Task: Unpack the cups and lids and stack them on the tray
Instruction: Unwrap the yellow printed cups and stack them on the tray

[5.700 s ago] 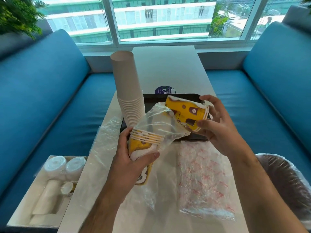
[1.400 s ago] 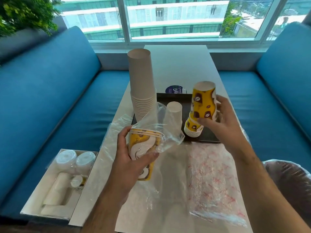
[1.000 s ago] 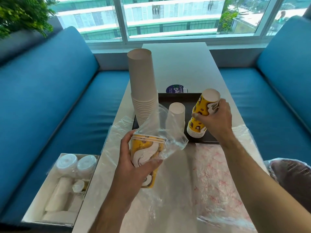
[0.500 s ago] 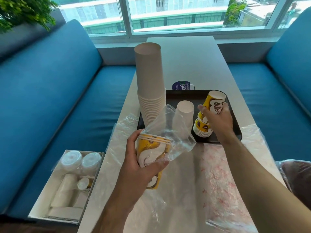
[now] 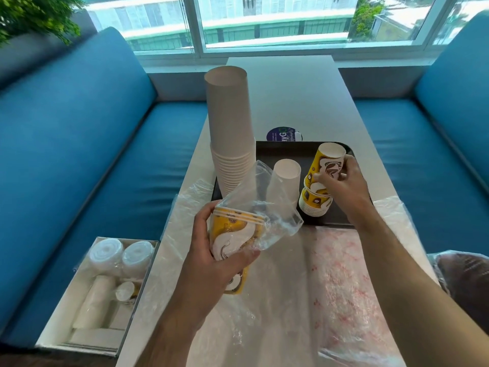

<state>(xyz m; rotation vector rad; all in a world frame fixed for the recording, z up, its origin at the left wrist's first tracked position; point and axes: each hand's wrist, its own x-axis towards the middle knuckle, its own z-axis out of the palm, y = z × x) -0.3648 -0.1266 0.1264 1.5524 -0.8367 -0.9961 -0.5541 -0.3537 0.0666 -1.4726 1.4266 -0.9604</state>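
On table (image 5: 291, 86), black tray (image 5: 288, 152): tall plain cup stack (image 5: 229, 128); yellow printed stack (image 5: 321, 186), right hand (image 5: 344, 189) fingers clamped, seating it. Left hand (image 5: 211, 258) grips bagged yellow cups (image 5: 232, 234); unsleeving these likely follows.

Yellow cups (image 5: 321, 181) on tray (image 5: 285, 152), right-hand (image 5: 341, 189) grip

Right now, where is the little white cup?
In the head view, the small white cup stands upside down on the black tray, between the tall white cup stack and the yellow cups.
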